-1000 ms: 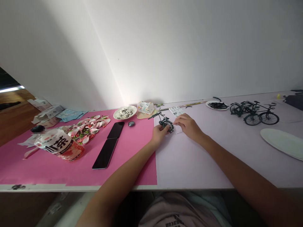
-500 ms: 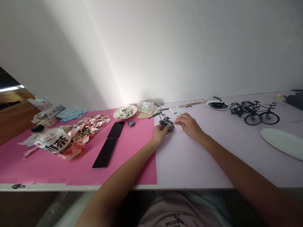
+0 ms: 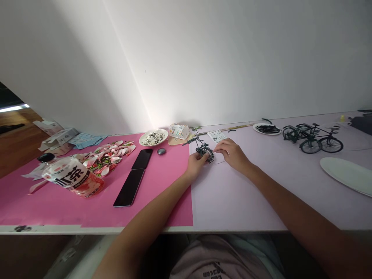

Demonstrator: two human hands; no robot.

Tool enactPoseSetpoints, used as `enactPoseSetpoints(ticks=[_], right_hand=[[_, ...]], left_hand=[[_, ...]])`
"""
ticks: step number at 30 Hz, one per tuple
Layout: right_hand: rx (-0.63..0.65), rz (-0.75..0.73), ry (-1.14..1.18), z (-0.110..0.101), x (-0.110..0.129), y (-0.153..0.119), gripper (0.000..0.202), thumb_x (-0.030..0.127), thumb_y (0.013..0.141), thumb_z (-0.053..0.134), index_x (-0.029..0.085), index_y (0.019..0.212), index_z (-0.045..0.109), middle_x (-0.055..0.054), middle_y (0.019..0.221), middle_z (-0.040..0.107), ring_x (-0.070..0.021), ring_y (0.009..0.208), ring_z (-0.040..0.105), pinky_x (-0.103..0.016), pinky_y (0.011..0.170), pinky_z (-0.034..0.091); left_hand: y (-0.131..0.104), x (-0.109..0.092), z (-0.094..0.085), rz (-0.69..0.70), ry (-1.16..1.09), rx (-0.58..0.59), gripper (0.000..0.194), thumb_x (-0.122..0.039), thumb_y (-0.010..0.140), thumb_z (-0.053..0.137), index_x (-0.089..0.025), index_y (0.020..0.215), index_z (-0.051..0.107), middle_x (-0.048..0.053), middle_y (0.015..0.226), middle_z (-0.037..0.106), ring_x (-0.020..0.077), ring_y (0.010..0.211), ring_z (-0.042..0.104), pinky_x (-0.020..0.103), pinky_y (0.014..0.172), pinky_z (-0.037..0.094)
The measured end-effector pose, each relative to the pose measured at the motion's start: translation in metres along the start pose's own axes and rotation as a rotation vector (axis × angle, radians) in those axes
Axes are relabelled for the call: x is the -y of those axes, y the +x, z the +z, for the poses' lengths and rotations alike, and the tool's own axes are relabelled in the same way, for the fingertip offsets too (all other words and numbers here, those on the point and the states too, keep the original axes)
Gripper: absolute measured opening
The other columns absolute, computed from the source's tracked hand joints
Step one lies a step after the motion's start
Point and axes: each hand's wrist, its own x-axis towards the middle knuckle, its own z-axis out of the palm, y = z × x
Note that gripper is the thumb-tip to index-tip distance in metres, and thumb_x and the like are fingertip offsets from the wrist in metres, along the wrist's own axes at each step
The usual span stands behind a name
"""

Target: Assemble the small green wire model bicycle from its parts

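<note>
A small dark green model bicycle (image 3: 201, 146) is tilted in my left hand (image 3: 196, 165), whose thumb and fingers are closed around it near one spoked wheel. Close by on the right, my right hand (image 3: 231, 153) is pinched at the edge of that wheel. Whatever lies between its fingertips is too small to make out; a thin line shows just below them. Behind both hands lies a white sheet with small dark prints (image 3: 216, 135).
Finished-looking model bicycles (image 3: 312, 137) stand at the right, near an oval white plate (image 3: 348, 174) and a plate of black parts (image 3: 258, 127). To the left are a drink bottle (image 3: 74, 178), two phones (image 3: 129, 188), pink-white pieces (image 3: 106, 159) and a dish of small parts (image 3: 141, 140).
</note>
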Motion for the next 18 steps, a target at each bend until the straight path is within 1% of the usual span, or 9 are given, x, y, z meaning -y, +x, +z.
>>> enactPoseSetpoints(ticks=[3,7,13,16,18], right_hand=[[0.012,0.021,-0.011,-0.0012,0.0005,0.0002,0.026,0.017,0.100,0.055,0.029,0.092,0.077,-0.005,0.093,0.073,-0.0262,0.094,0.062,-0.047,0.087,0.054],[0.023,0.036,-0.009,-0.0013,0.0011,0.0003,0.026,0.018,0.099,0.055,0.029,0.092,0.077,-0.005,0.093,0.073,-0.0265,0.093,0.062,-0.047,0.086,0.055],[0.027,0.016,-0.025,-0.0016,0.0042,0.0008,0.024,0.018,0.100,0.055,0.027,0.092,0.075,-0.006,0.093,0.073,-0.0258,0.094,0.063,-0.045,0.086,0.054],[0.052,0.049,-0.041,-0.0008,0.0068,0.0002,0.017,0.022,0.099,0.059,0.027,0.098,0.075,-0.006,0.093,0.075,-0.0264,0.094,0.064,-0.044,0.085,0.054],[0.080,0.077,-0.041,0.0006,0.0076,-0.0008,0.016,0.024,0.099,0.060,0.027,0.105,0.075,-0.006,0.097,0.076,-0.0269,0.096,0.065,-0.044,0.086,0.054]], left_hand=[[-0.0014,-0.0023,0.0005,0.002,0.000,0.001,0.039,-0.043,0.076,0.085,-0.017,0.069,0.056,-0.001,0.065,0.058,0.0149,0.066,0.064,0.026,0.063,0.051],[-0.0034,-0.0055,0.0009,0.000,0.021,-0.007,0.038,-0.040,0.077,0.083,-0.016,0.067,0.054,-0.001,0.064,0.057,0.0144,0.065,0.064,0.023,0.058,0.045],[-0.0048,-0.0073,0.0009,-0.009,0.018,-0.005,0.033,-0.037,0.079,0.082,-0.015,0.071,0.059,0.001,0.068,0.063,0.0145,0.066,0.065,0.023,0.060,0.047],[-0.0051,-0.0075,0.0007,-0.011,0.008,0.001,0.031,-0.036,0.079,0.082,-0.014,0.072,0.061,0.002,0.070,0.066,0.0146,0.066,0.066,0.024,0.061,0.048],[-0.0054,-0.0074,0.0005,-0.009,-0.002,0.019,0.029,-0.035,0.080,0.082,-0.014,0.073,0.063,0.003,0.073,0.068,0.0145,0.066,0.066,0.025,0.063,0.049]])
